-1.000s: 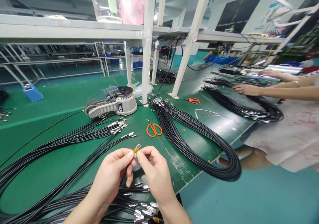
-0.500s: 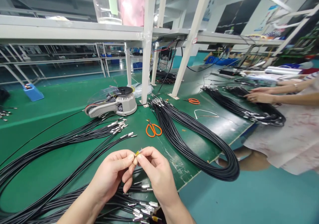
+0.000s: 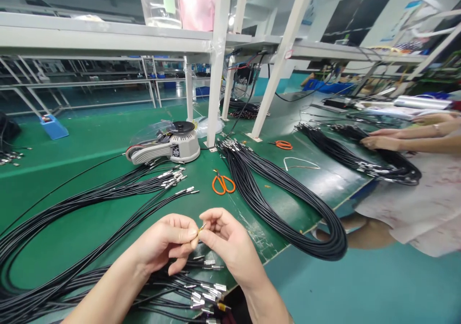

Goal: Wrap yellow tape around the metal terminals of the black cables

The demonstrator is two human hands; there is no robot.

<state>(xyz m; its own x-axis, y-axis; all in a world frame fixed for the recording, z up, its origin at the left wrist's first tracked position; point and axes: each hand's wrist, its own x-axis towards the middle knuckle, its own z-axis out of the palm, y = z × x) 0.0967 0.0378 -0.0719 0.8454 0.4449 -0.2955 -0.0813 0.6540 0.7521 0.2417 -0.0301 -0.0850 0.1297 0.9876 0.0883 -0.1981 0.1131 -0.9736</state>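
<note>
Pinched between the thumb and fingertips of my left hand (image 3: 171, 240) is a cable end with yellow tape (image 3: 200, 229), a thin metal tip showing. My right hand (image 3: 226, 242) has its thumb against the same end, its index finger lifted; its other fingers are partly hidden behind. Under my hands lies a bunch of black cables (image 3: 173, 290) with silver metal connectors, one wrapped in yellow tape (image 3: 223, 306). More black cables (image 3: 90, 194) curve across the left of the table. Orange-handled scissors (image 3: 224, 185) rest beyond my fingertips.
A grey tape dispenser (image 3: 173, 146) stands at the back by a white shelf post (image 3: 217, 74). Right of the scissors is a looped cable bundle (image 3: 288, 204) that overhangs the edge. Another pair of scissors (image 3: 283, 145) lies farther back. A co-worker's hands (image 3: 385, 139) touch cables on the right.
My right index finger has lifted away from the taped cable end, and less yellow tape shows. Both hands stay close together. The view has shifted slightly.
</note>
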